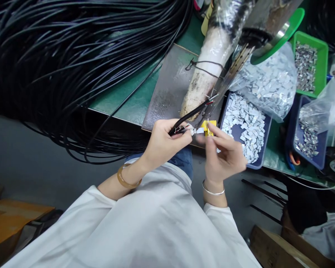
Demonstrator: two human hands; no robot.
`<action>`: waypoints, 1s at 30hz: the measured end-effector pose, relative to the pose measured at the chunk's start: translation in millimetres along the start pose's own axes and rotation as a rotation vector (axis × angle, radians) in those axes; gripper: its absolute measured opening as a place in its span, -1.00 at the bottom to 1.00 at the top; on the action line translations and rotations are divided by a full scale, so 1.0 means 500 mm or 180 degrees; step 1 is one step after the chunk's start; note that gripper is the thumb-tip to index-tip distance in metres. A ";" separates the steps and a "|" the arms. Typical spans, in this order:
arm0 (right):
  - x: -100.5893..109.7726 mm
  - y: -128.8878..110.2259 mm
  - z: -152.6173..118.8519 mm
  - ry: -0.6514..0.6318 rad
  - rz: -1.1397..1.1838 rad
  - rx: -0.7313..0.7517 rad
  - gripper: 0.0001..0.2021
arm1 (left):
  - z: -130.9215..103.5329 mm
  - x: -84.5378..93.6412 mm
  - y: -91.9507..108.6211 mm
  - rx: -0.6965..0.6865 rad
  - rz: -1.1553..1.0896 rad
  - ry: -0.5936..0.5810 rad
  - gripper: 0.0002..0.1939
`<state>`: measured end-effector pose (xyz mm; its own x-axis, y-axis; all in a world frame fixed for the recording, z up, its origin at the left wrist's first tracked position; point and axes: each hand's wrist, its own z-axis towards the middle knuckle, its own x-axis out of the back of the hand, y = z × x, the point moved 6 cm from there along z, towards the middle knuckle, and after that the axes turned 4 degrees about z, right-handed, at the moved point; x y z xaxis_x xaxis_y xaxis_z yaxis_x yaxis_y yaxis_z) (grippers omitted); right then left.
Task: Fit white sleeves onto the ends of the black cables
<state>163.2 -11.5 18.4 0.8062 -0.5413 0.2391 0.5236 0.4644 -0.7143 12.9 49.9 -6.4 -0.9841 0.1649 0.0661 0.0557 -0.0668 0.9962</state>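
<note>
My left hand [167, 141] is closed around several black cables [190, 114], whose stripped ends show thin coloured wires. Beside its thumb and fingertips sits a small whitish connector-like piece [198, 130]. Just to the right, my right hand [225, 150] has its thumb and forefinger pinched together, slightly blurred. A thin pale sliver shows at those fingertips, too small to name. Behind the fingertips is a yellow block [209, 127] at the table's front edge. Wrapped in clear film, a thick white tube [205, 78] slants down to just above the hands.
A large bundle of black cable [86, 48] covers the left of the green table [128, 89]. On the right stand a blue tray [262, 149] of small pale pieces, a clear bag [270, 78] of similar pieces, a green bin [322, 74] and another blue tray [321, 156] with metal parts.
</note>
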 end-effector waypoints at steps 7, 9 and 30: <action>0.057 0.008 0.014 0.0472 0.0555 -0.0122 -0.77 | -0.004 -0.001 -0.002 0.0077 -0.0162 -0.0057 -0.85; 0.043 0.006 0.005 0.0215 0.0122 -0.0263 -0.79 | -0.004 0.000 0.002 0.0084 -0.0129 -0.0061 -0.83; -0.016 -0.005 -0.014 -0.0400 -0.0307 0.0295 -0.82 | -0.004 -0.001 0.013 -0.0288 0.0195 -0.0226 -0.90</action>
<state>153.8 -13.3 13.5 0.7760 -0.4972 0.3881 0.6186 0.4802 -0.6219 13.2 47.4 0.0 -0.9647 0.2269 0.1336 0.0966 -0.1668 0.9812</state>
